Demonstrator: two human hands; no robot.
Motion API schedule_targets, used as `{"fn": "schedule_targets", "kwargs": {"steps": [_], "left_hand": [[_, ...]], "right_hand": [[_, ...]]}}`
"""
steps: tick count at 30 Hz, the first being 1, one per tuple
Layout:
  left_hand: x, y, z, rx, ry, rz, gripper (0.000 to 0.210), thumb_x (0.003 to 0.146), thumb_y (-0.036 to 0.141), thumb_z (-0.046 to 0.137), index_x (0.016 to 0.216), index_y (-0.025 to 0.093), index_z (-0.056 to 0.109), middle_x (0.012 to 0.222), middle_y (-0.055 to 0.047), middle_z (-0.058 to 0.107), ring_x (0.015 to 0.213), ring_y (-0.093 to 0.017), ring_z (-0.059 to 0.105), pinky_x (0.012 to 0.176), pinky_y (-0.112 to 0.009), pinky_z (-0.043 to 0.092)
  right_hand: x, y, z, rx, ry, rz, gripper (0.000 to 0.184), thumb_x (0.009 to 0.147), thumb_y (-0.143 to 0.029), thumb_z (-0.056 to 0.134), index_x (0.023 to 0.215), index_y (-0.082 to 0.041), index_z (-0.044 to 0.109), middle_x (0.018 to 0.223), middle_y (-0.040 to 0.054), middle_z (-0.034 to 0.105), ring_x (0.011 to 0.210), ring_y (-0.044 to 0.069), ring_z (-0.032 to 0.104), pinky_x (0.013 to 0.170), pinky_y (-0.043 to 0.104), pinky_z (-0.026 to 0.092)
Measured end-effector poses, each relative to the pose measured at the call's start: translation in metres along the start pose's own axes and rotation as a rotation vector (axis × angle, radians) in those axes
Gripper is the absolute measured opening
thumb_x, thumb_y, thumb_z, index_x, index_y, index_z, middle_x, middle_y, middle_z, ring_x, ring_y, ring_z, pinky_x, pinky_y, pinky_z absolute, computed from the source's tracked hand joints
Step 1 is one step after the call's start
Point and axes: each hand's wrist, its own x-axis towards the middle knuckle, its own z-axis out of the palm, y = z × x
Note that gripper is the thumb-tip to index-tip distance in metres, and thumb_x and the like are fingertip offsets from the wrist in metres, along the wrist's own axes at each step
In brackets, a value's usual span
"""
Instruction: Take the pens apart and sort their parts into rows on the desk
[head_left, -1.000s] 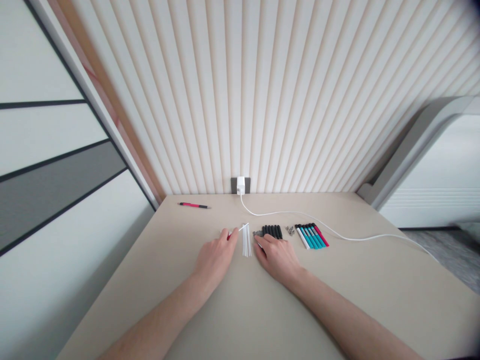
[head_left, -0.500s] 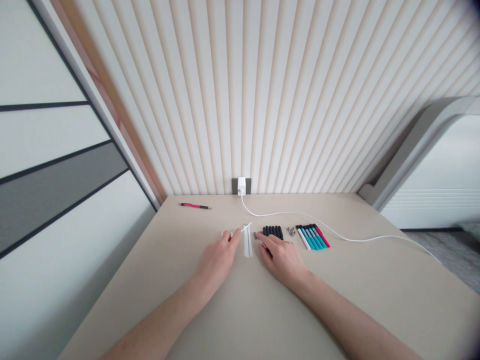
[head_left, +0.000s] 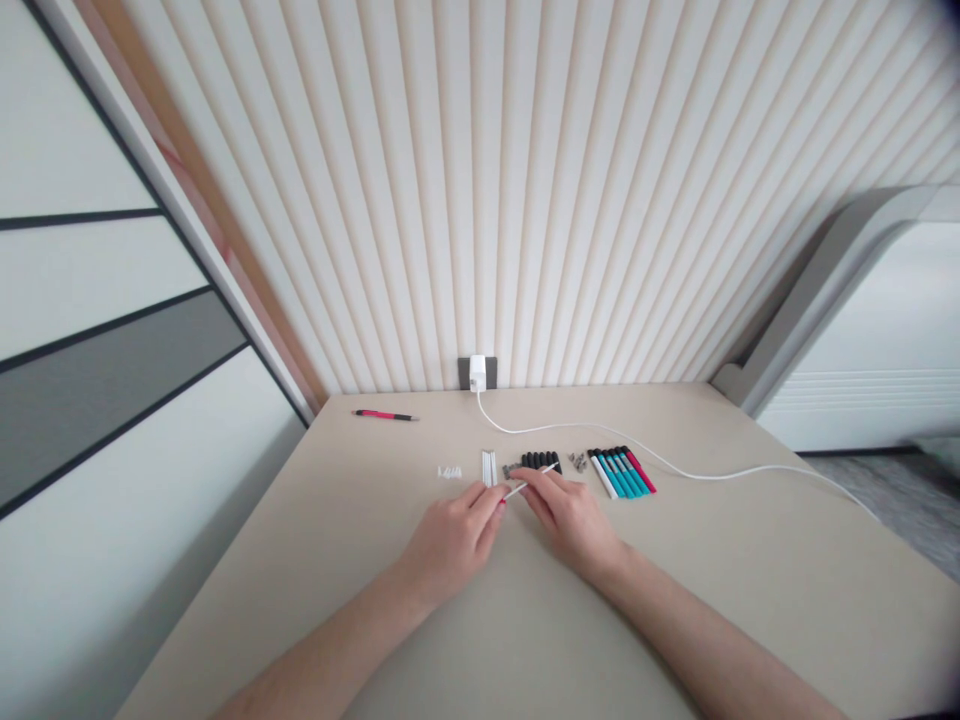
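My left hand (head_left: pixel 457 525) is closed, thumb and forefinger pinching a thin white pen refill (head_left: pixel 516 491). A small red part shows at those fingertips, mostly hidden by them. The refill slants up to the right across the bent fingers of my right hand (head_left: pixel 570 510), its far end near the black pen grips. My right hand is curled low over the table; what lies inside its fingers is hidden. Behind my hands are a bundle of white refills (head_left: pixel 489 466), small metal springs (head_left: pixel 511 471) and a row of black grips (head_left: pixel 541 461).
Small clear pieces (head_left: pixel 450 472) lie left of the refills. Grey metal bits (head_left: pixel 577 462) sit beside a row of teal, white and red pens (head_left: pixel 621 473). A red and black pen (head_left: pixel 385 415) lies at the back left. A white cable (head_left: pixel 637 447) runs from a wall charger (head_left: pixel 478 372).
My left hand has moved right and nearer me, bringing the refill across to my right hand. The clear pieces it was covering now show. My right hand has shifted only slightly.
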Motion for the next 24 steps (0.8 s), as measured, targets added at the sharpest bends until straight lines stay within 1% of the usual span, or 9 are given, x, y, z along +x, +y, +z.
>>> {"fn": "schedule_targets", "kwargs": {"steps": [4,7,10,12,14,16,18,21,24], "left_hand": [[-0.0006,-0.0023,-0.0014,0.007,0.041,-0.019,0.021,0.099,0.033,0.039,0.094,0.021,0.056,0.082,0.000,0.066,0.070,-0.015,0.063,0.062,-0.025,0.045],[-0.0024,-0.0041,0.0021,-0.038,0.070,0.023,0.021,0.098,0.032,0.042,0.086,0.020,0.054,0.075,0.001,0.065,0.063,-0.012,0.061,0.057,-0.023,0.042],[-0.0040,-0.0049,0.0047,-0.070,0.111,0.064,0.017,0.097,0.031,0.044,0.088,0.021,0.054,0.075,0.002,0.066,0.062,-0.012,0.061,0.058,-0.023,0.042],[-0.0041,-0.0056,0.0048,-0.053,0.139,0.080,0.014,0.097,0.029,0.044,0.098,0.021,0.055,0.079,0.002,0.068,0.064,-0.011,0.063,0.059,-0.022,0.043],[-0.0036,-0.0063,0.0037,0.001,0.147,0.098,0.017,0.097,0.026,0.042,0.109,0.023,0.054,0.085,0.002,0.070,0.067,-0.012,0.064,0.060,-0.023,0.043],[-0.0026,-0.0066,0.0024,0.071,0.128,0.118,0.021,0.097,0.023,0.040,0.115,0.023,0.052,0.087,0.001,0.069,0.069,-0.013,0.065,0.059,-0.024,0.043],[-0.0018,-0.0061,0.0016,0.127,0.099,0.131,0.021,0.097,0.022,0.038,0.111,0.023,0.054,0.086,0.000,0.067,0.070,-0.014,0.064,0.058,-0.024,0.042],[-0.0013,-0.0043,0.0019,0.180,0.081,0.141,0.018,0.096,0.020,0.038,0.096,0.021,0.055,0.083,0.000,0.063,0.069,-0.014,0.061,0.055,-0.025,0.041],[-0.0015,-0.0026,0.0029,0.216,0.077,0.127,0.018,0.093,0.019,0.040,0.083,0.020,0.054,0.076,0.000,0.060,0.064,-0.014,0.060,0.053,-0.026,0.039]], "right_hand": [[0.0011,0.0051,-0.0024,0.038,0.034,-0.006,0.031,0.100,-0.029,0.038,0.122,-0.024,0.060,0.104,0.0075,0.070,0.091,0.018,0.067,0.080,0.027,0.051],[0.0014,0.0070,-0.0007,0.069,0.038,-0.043,0.028,0.099,-0.026,0.040,0.119,-0.024,0.060,0.104,0.0078,0.070,0.090,0.019,0.067,0.079,0.029,0.052],[0.0015,0.0063,0.0007,0.097,0.045,-0.045,0.028,0.099,-0.024,0.041,0.118,-0.024,0.060,0.104,0.0075,0.069,0.090,0.019,0.068,0.078,0.030,0.052],[0.0016,0.0055,0.0005,0.106,0.054,-0.035,0.028,0.099,-0.023,0.040,0.118,-0.024,0.059,0.104,0.0073,0.069,0.091,0.020,0.067,0.080,0.031,0.052],[0.0015,0.0054,-0.0001,0.104,0.068,-0.017,0.028,0.098,-0.023,0.041,0.119,-0.023,0.059,0.103,0.0073,0.069,0.091,0.020,0.067,0.080,0.032,0.052],[0.0013,0.0059,-0.0005,0.096,0.079,-0.004,0.028,0.098,-0.023,0.042,0.119,-0.023,0.059,0.102,0.0073,0.069,0.091,0.020,0.067,0.081,0.032,0.052],[0.0010,0.0064,-0.0004,0.090,0.080,-0.004,0.028,0.098,-0.022,0.042,0.120,-0.023,0.059,0.101,0.0075,0.070,0.090,0.020,0.067,0.079,0.032,0.052],[0.0008,0.0063,0.0010,0.085,0.070,-0.026,0.029,0.098,-0.021,0.042,0.120,-0.023,0.060,0.100,0.0077,0.070,0.087,0.019,0.068,0.077,0.030,0.052],[0.0007,0.0049,0.0033,0.075,0.059,-0.045,0.033,0.098,-0.023,0.040,0.127,-0.024,0.057,0.102,0.0076,0.070,0.087,0.019,0.068,0.076,0.030,0.053]]}}
